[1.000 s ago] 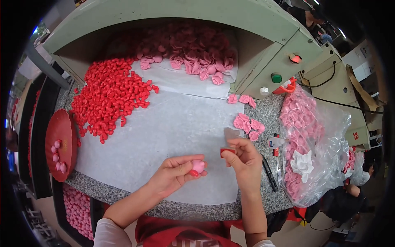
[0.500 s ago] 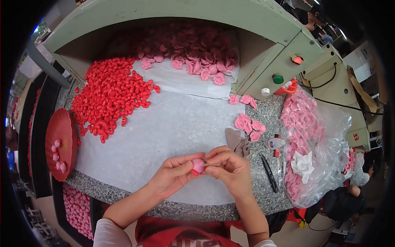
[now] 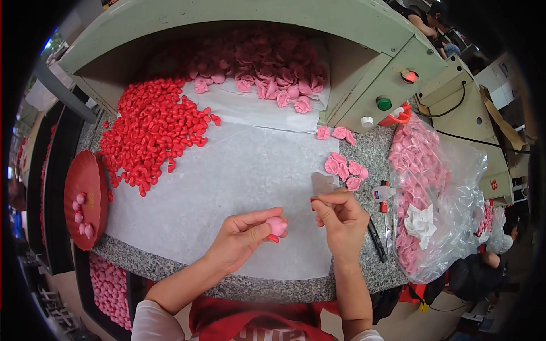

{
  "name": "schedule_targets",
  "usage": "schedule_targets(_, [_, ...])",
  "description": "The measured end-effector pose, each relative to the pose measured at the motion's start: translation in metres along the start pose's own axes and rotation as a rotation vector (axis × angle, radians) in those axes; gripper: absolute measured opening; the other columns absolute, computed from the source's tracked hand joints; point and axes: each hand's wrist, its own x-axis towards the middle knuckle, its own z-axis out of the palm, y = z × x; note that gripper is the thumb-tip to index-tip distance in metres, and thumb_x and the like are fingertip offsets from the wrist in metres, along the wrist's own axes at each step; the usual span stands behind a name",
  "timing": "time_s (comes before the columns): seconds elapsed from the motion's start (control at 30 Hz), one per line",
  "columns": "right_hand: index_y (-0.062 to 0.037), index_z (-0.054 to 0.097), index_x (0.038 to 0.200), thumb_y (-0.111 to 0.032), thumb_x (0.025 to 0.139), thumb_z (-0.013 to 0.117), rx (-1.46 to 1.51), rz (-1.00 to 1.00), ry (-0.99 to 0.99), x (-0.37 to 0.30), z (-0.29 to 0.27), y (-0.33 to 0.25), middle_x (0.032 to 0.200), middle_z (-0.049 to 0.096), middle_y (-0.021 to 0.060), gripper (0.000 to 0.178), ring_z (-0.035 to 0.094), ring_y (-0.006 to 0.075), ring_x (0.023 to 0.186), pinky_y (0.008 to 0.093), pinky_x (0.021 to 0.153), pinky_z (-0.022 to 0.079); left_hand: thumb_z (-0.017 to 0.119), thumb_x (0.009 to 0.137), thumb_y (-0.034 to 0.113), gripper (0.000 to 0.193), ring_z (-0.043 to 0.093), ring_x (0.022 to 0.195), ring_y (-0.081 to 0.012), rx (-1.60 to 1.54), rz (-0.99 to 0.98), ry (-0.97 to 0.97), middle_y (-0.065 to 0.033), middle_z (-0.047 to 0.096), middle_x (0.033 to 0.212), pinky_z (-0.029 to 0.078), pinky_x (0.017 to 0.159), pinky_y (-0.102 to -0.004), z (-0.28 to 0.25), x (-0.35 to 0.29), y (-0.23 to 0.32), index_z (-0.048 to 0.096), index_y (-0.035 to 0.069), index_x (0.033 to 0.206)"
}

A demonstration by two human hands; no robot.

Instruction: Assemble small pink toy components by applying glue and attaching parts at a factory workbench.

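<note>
My left hand (image 3: pixel 244 236) pinches a small pink rounded piece (image 3: pixel 277 225) with a red part (image 3: pixel 273 238) at its lower side, between thumb and fingers above the white sheet. To its right, apart from it, my right hand (image 3: pixel 341 219) is closed in a pinch. A tiny red spot shows at its fingertips; what they hold cannot be made out. Just beyond that hand lies a grey-brown cloth (image 3: pixel 323 183), partly covered by it. Several pink petal-shaped pieces (image 3: pixel 344 167) rest farther off on the sheet's right edge and the stone counter.
A heap of glossy red pieces (image 3: pixel 156 125) spreads over the far left. Pink ruffled pieces (image 3: pixel 273 62) fill the green machine's opening. A red dish (image 3: pixel 96 187) holds pink pieces at left. On the right are a black pen-like tool (image 3: pixel 376 241), a small bottle (image 3: pixel 382 194) and a plastic bag (image 3: pixel 455 187).
My right hand has drawn away from the pink piece toward the right and slightly farther off, beside the cloth. My left hand keeps the piece nearly in place.
</note>
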Motion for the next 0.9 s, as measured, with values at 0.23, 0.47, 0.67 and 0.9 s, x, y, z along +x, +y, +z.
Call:
schedule_targets(0.23, [0.0007,0.059,0.085,0.006,0.076,0.063,0.057,0.023,-0.123,-0.001,0.003,0.001,0.08,0.056,0.0039,0.011,0.053,0.0063,0.06,0.0186,0.048,0.043,0.055,0.086,0.009,0.035,0.057,0.101,-0.0226,0.013,-0.004,0.01,-0.0159,0.058,0.11,0.046,0.09,-0.0365,0.0,-0.002,0.005,0.05,-0.004,0.119])
schedule_targets(0.47, [0.0014,0.059,0.086,0.006,0.076,0.064,0.101,0.082,-0.234,-0.01,0.014,-0.002,0.077,0.054,0.003,0.012,0.052,0.0062,0.062,0.0181,0.051,0.042,0.055,0.086,0.009,0.036,0.057,0.1,-0.0231,0.008,0.019,0.018,-0.0159,0.058,0.11,0.045,0.09,-0.0364,-0.002,-0.004,0.005,0.05,-0.004,0.119])
schedule_targets(0.67, [0.0018,0.058,0.087,0.009,0.077,0.061,-0.258,-0.242,-0.402,-0.011,0.011,0.003,0.073,0.052,0.0026,0.013,0.053,0.009,0.067,0.0206,0.057,0.043,0.056,0.086,0.01,0.036,0.058,0.099,-0.0223,0.003,-0.014,-0.054,-0.0145,0.059,0.108,0.046,0.087,-0.0331,-0.005,-0.003,0.006,0.05,-0.004,0.119])
schedule_targets(0.9, [-0.0009,0.059,0.074,0.004,0.072,0.067,-0.163,-0.183,-0.374,-0.02,0.022,-0.008,0.067,0.05,0.0033,0.009,0.045,0.0095,0.056,0.0217,0.047,0.035,0.058,0.085,0.012,0.038,0.059,0.095,-0.0225,-0.145,-0.044,-0.052,-0.0145,0.06,0.106,0.048,0.082,-0.0304,-0.004,0.0,-0.002,0.05,-0.004,0.119])
